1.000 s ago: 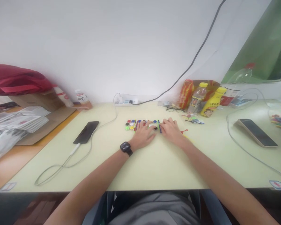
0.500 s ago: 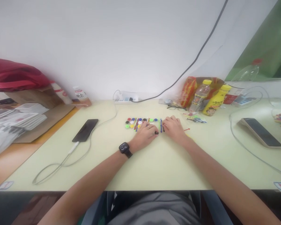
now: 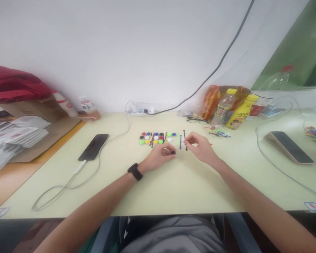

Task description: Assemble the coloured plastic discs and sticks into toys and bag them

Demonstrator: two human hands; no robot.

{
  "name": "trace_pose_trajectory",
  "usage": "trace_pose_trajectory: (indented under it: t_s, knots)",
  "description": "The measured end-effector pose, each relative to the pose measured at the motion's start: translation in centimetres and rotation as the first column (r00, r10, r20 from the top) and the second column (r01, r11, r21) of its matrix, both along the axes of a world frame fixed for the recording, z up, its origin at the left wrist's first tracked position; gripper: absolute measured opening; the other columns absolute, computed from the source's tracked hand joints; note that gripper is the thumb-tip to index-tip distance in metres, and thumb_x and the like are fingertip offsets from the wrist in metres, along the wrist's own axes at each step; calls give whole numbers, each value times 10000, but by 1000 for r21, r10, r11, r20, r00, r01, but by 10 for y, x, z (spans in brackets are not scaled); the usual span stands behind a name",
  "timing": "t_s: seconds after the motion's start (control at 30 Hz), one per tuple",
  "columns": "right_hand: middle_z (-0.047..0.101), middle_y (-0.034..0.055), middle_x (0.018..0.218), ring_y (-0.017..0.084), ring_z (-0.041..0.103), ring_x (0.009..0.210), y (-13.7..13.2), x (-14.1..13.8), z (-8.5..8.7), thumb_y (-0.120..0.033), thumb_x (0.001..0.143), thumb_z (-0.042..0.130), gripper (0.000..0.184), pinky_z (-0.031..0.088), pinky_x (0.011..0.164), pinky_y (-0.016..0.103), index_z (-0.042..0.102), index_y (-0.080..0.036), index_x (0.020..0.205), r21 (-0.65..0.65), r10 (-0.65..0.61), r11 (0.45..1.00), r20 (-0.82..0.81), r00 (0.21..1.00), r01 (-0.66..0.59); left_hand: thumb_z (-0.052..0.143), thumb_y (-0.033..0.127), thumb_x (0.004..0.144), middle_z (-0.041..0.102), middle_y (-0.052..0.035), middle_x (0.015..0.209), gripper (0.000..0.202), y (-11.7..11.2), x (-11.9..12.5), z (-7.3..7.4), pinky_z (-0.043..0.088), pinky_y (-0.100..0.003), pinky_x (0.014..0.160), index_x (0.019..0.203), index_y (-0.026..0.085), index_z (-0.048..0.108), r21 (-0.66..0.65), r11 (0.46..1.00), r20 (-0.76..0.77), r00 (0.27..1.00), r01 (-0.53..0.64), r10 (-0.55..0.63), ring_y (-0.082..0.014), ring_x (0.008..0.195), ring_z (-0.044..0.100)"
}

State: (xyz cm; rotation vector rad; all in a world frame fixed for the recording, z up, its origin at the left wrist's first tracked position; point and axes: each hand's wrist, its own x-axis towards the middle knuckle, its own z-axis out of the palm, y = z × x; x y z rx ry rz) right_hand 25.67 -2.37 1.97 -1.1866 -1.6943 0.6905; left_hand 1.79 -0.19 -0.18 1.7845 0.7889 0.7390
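My left hand (image 3: 160,155) pinches a small black disc (image 3: 173,152) between thumb and fingers, just above the table. A dark watch sits on that wrist. My right hand (image 3: 198,144) has thumb and forefinger closed on a thin black rod (image 3: 184,134) with widened ends, held nearly upright in view. Left of it a blue rod (image 3: 180,142) lies on the table. Beyond my left hand are rows of small coloured discs (image 3: 147,137) in red, blue, white, black, green and yellow, with coloured rods lying between them.
A charging phone (image 3: 93,147) with its white cable lies to the left. At the back right stand a clear bottle (image 3: 223,107) and a yellow bottle (image 3: 241,112), near eyeglasses (image 3: 197,120) and a small plastic bag (image 3: 219,133). Another phone (image 3: 292,147) rests on the right.
My left hand has drawn back from the discs and turned, showing the black disc in its fingers. My right hand has shifted slightly right with the black rod, away from the blue one.
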Motion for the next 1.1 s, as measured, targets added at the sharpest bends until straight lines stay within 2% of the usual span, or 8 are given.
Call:
trace_pose_trajectory:
  t_s: [0.07, 0.2, 0.3, 0.4, 0.57, 0.67, 0.87, 1.1]
  knots:
    - [698, 38, 863, 196, 703, 789, -6, -3, -2, -339, 916, 638, 137, 550, 670, 299, 589, -216, 949, -38, 34, 999, -61, 998, -37, 823, 384, 850, 740, -70, 974, 316, 0, -2, 0, 570, -276, 766, 1042, 161, 709, -68, 997, 18, 1000, -20, 21, -174, 848, 714]
    - [706, 43, 938, 191, 710, 792, -9, -9, -10, -364, 892, 703, 355, 576, 694, 314, 600, -229, 1204, -63, 57, 996, -106, 993, -64, 864, 374, 808, 753, -86, 1016, 381, 3, -4, -1, 587, -305, 847, 1085, 151, 726, -105, 992, 90, 993, -70, 80, -194, 910, 729]
    - [731, 53, 912, 194, 704, 810, -10, -14, -12, -375, 884, 732, 272, 581, 760, 331, 693, -208, 1095, -22, 67, 997, -99, 993, -70, 881, 377, 791, 757, -96, 1028, 432, 6, -4, -3, 592, -341, 900, 1125, 146, 732, -112, 991, 116, 989, -78, 91, -215, 946, 736]
    - [741, 55, 864, 175, 669, 729, -13, -19, -13, -385, 887, 743, 194, 545, 668, 299, 757, -198, 935, -10, 69, 998, -73, 995, -69, 890, 370, 785, 759, -115, 1084, 461, 6, -4, -3, 590, -371, 941, 1151, 142, 728, -123, 992, 147, 989, -7, 26, -231, 988, 738]
    - [733, 63, 891, 173, 651, 739, -17, -26, -16, -344, 869, 778, 155, 515, 654, 293, 817, -221, 955, 27, 154, 988, -81, 985, -152, 858, 363, 834, 749, -136, 1190, 431, 2, -3, 5, 571, -380, 997, 1189, 152, 734, -124, 985, 193, 976, 124, -99, -252, 1082, 727]
    - [734, 71, 909, 198, 679, 827, -17, -26, -19, -311, 882, 758, 134, 519, 700, 307, 825, -230, 965, 51, 183, 983, -99, 978, -179, 834, 378, 860, 750, -139, 1194, 382, 0, -2, 7, 567, -382, 1003, 1156, 150, 756, -106, 987, 172, 980, 121, -102, -264, 1109, 719]
    - [722, 63, 858, 189, 665, 773, -17, -25, -18, -329, 881, 760, 128, 500, 666, 305, 825, -228, 926, 38, 201, 979, -96, 975, -199, 806, 380, 888, 761, -136, 1172, 337, -1, -2, 8, 585, -381, 970, 1133, 151, 767, -69, 990, 158, 981, 121, -109, -262, 1074, 733]
    - [727, 65, 879, 188, 644, 770, -20, -28, -17, -374, 874, 764, 164, 517, 688, 314, 791, -215, 904, 15, 239, 971, -103, 965, -239, 783, 364, 907, 763, -141, 1178, 337, -6, -7, 24, 601, -376, 955, 1166, 151, 761, -29, 986, 112, 980, 166, -161, -265, 1054, 745]
